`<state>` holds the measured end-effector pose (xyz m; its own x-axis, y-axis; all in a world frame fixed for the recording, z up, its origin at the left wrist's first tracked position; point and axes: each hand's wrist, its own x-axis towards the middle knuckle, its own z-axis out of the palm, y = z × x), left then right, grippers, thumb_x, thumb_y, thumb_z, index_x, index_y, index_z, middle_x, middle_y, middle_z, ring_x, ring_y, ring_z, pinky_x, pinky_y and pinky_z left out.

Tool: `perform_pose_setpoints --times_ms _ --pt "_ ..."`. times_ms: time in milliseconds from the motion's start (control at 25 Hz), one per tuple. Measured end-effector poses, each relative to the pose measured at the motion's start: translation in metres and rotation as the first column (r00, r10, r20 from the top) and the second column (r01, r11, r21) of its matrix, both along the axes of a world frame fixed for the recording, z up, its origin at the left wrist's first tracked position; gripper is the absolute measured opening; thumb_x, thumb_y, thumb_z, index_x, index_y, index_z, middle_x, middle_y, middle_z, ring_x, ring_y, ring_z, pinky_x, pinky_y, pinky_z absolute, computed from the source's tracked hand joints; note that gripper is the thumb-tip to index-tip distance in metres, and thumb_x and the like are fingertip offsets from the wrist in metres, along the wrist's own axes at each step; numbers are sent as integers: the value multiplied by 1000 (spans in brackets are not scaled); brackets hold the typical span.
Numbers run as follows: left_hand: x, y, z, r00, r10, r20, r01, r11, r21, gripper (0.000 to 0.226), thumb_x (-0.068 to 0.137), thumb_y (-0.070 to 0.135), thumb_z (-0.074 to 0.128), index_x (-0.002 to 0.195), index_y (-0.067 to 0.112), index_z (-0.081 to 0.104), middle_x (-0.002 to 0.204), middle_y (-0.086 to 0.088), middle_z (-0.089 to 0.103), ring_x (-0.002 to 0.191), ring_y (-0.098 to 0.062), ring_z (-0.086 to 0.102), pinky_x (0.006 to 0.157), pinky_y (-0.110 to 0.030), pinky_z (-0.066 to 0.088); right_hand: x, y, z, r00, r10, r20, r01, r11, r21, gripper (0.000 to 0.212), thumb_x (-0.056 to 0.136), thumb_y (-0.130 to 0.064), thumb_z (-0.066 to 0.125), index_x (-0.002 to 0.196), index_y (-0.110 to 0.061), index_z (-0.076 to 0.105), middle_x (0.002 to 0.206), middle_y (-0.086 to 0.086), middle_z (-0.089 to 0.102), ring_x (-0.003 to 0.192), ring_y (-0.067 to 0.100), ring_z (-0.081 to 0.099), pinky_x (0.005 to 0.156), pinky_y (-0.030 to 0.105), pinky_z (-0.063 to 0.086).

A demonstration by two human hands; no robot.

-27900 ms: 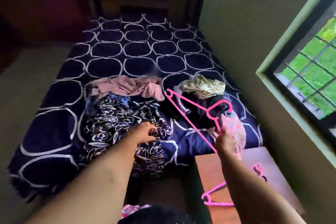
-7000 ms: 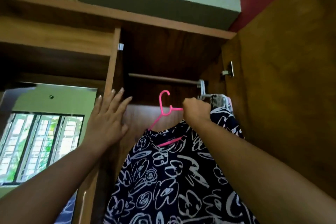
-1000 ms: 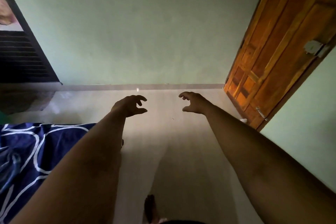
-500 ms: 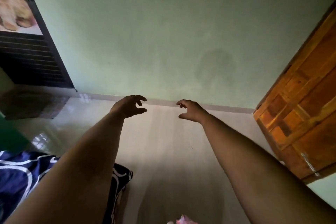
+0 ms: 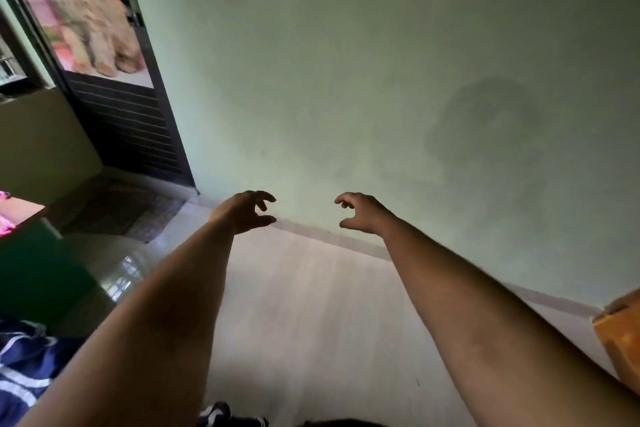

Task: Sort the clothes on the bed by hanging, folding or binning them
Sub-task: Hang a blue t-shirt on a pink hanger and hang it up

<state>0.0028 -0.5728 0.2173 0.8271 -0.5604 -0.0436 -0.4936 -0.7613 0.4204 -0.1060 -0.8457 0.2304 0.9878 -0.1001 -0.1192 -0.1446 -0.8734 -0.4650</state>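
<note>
Both arms are stretched straight out at about the same height, and the two hands sit side by side with a clear gap between them. The left hand point(image 5: 242, 211) is turned palm inward, its fingers loosely hooked and the thumb held apart below them; it grasps nothing. The right hand point(image 5: 363, 213) mirrors it, fingers curled loosely toward the other hand, thumb low, also holding nothing.

Under and ahead of the hands lies pale floor point(image 5: 311, 322), which runs to a skirting strip point(image 5: 311, 236) just beyond the fingertips, and above that a plain green wall point(image 5: 346, 80). Well off to the left of the left hand stands a dark louvred door point(image 5: 131, 128) with a mat point(image 5: 114, 215) at its foot. A dark green surface point(image 5: 34, 274) sits nearer, by the left forearm. Far to the right of the right hand, back by the elbow, the corner of a wooden door point(image 5: 620, 336) cuts in.

Of the bed only a rumpled corner of navy cover with white lines point(image 5: 20, 381) shows, low and behind the left hand, beside that arm's elbow. I cannot tell whether any clothing lies on that corner, nor which way it would run.
</note>
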Motion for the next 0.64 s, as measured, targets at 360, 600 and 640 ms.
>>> perform_pose_setpoints --times_ms 360,600,640 --pt "166 34 7 983 182 -30 -183 983 -19 51 82 43 71 129 31 53 114 4 64 91 -13 65 88 -27 51 233 26 7 977 213 13 -213 977 9 53 79 -19 69 129 -24 52 120 -4 56 112 17 53 91 30 45" --pt "272 101 -9 938 341 -66 -345 938 -45 49 85 41 69 130 28 53 121 3 63 105 -16 62 93 -33 51 384 93 -8 938 346 13 -346 938 -16 50 78 -17 68 126 -24 56 120 -2 59 113 17 54 93 30 45" --pt "291 114 -10 925 375 -68 -378 925 -45 48 85 40 69 130 28 54 121 4 62 106 -16 62 92 -31 50 413 109 -10 929 370 7 -370 929 -16 50 78 -17 68 126 -23 56 120 -1 59 113 18 54 92 30 45"
